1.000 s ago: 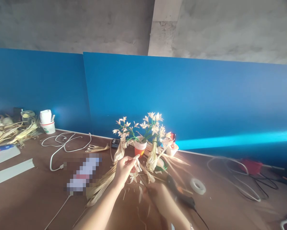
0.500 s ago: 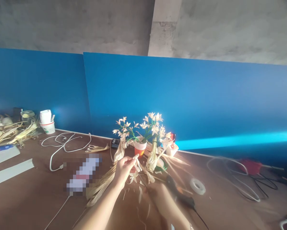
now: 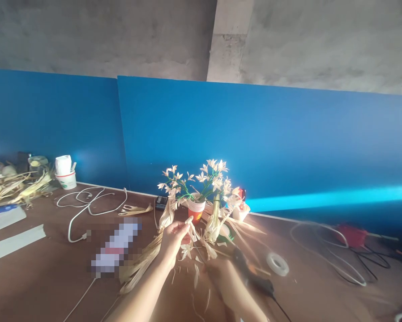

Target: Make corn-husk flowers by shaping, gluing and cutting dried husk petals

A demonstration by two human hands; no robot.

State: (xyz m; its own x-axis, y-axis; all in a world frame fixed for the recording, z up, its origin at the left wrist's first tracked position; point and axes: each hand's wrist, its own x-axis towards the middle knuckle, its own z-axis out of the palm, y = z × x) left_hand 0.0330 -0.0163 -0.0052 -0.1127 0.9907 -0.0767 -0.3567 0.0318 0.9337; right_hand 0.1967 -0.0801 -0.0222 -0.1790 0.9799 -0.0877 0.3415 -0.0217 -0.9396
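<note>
My left hand [image 3: 173,240] is raised over the brown table [image 3: 46,286], its fingers pinched on a pale strip of dried corn husk [image 3: 191,229]. My right hand [image 3: 217,273] lies lower and in shadow just right of it; its fingers look curled, but what they hold is too dark to make out. Loose husk pieces [image 3: 143,261] are scattered under both hands. Just behind stands a red paper cup [image 3: 196,209] holding husk flowers [image 3: 207,176] on green stems.
A dark glue gun [image 3: 251,273] with its cable lies right of my hands, a tape roll [image 3: 277,263] beyond it. White cables [image 3: 87,203] and a white cup [image 3: 65,172] sit at the left, a husk pile [image 3: 13,188] at far left. A blue panel wall [image 3: 254,138] backs the table.
The view has shifted slightly down and left. Both hands stay almost where they were, the left still pinching the husk strip.
</note>
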